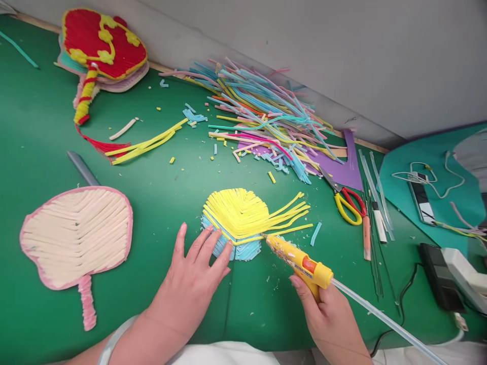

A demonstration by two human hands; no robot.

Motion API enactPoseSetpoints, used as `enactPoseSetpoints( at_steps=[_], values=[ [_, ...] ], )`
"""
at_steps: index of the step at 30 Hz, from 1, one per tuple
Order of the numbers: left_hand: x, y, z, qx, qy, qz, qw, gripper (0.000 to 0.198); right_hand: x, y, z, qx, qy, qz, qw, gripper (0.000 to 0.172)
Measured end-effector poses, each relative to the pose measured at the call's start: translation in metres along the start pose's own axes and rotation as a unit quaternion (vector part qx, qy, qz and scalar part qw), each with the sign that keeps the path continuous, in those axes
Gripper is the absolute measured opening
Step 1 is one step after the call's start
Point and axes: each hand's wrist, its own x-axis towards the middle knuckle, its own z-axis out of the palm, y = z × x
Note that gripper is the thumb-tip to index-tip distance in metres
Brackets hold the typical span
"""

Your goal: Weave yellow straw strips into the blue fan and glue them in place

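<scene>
A round piece of yellow pipe-cleaner strips (239,210) over light blue ones (249,249) lies at the middle of the green table. Several yellow strip ends stick out past its right side. My left hand (196,276) rests on its lower left edge, fingers apart, fingertips touching the strips. In my right hand (329,314) is a yellow glue gun (300,261), its nozzle at the lower right edge of the yellow strips. A clear glue stick comes out of the gun's back.
A cream fan with pink rim (79,235) lies left. Behind are a red fan (104,43) and a pile of coloured pipe cleaners (258,101). Scissors (348,205), thin wires and a black power adapter (441,276) with a cable are on the right.
</scene>
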Motion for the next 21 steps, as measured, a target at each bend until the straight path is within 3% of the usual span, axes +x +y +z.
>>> enactPoseSetpoints(
  at_steps=[4,12,18,21],
  values=[
    [-0.001,0.0,0.001,0.001,-0.002,-0.005,1.0,0.022,0.002,0.001,0.0,-0.001,0.022,-0.002,1.0,0.044],
    [-0.001,0.0,0.002,-0.003,0.003,-0.009,1.0,0.023,0.005,0.0,-0.004,0.016,0.009,0.028,0.999,0.047],
    [-0.001,0.001,0.001,-0.003,0.002,-0.005,1.0,0.023,-0.001,0.008,-0.011,0.136,-0.021,0.089,0.986,0.049],
    [-0.001,0.001,0.0,0.0,0.001,-0.003,1.0,0.023,0.002,0.016,-0.02,0.216,-0.003,0.108,0.97,0.048]
  ],
)
